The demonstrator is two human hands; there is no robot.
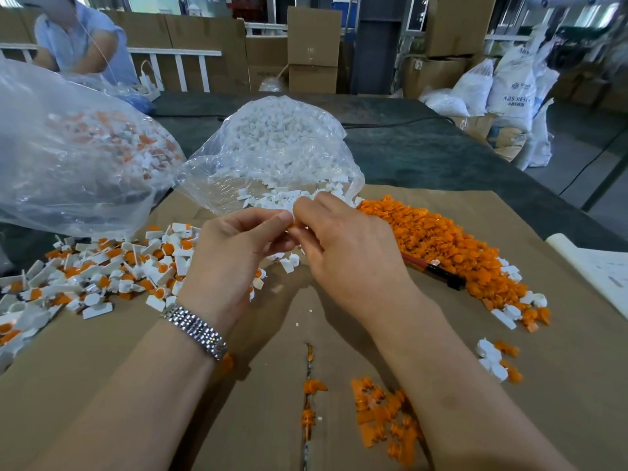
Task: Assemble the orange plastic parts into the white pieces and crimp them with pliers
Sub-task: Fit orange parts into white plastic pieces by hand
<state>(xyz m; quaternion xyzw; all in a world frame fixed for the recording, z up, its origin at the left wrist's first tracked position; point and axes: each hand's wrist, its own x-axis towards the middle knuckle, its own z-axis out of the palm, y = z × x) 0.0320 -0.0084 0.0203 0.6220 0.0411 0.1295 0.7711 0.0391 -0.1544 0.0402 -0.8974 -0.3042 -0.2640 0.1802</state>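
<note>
Orange parts [382, 416] lay loose on the cardboard [136, 385] nearest the wearer, and a long heap [452, 246] ran to the right. They looked light, stiff and small, best pinched by the edges. Above the cardboard, the left hand [234, 253] and right hand [343, 246] met fingertip to fingertip, pinching one orange piece [294, 227]; whether a white piece was between them too was hidden. Pliers [433, 269] lay half buried beside the heap. Farther off sat the bag of white pieces [282, 144].
</note>
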